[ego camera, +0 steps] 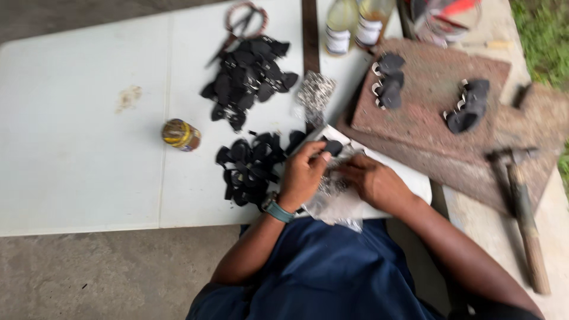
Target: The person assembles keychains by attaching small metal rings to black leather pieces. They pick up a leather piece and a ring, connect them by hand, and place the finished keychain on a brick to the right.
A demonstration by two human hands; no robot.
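Left hand (303, 172) is pinching a small black cut piece (333, 146) between thumb and fingertips, holding it up over the clear plastic bag (335, 204) at the near edge of the white table (83, 118); looks held there so the other hand can work at it. Right hand (374, 181) is resting curled on the bag, fingers pointing toward that piece, touching the glittery silver bits (329, 185) inside; whether it is actually gripping anything, cannot tell, the fingertips are blurred and tucked under.

Just left of the left hand, a pile of black pieces (249, 169) is lying within easy reach. A second, bigger black pile (249, 77) is sitting toward the far edge, with scissors (240, 26) touching its top. A small silver heap (314, 92) is lying between the piles, near the table's right edge. A small yellow-banded jar (181, 134) is lying on its side, left of the near pile.

To the right, a reddish stone slab (427, 112) is carrying black-and-white finished-looking pieces (388, 80) and another set (468, 105), kept apart from the loose stock. A hammer (521, 207) is lying at the slab's right edge.

Two bottles (355, 24) at the far edge are cut off by the frame. Whole frame is motion-blurred; shapes of the pieces are hard to make out. A wristband (278, 210) is on the left wrist.
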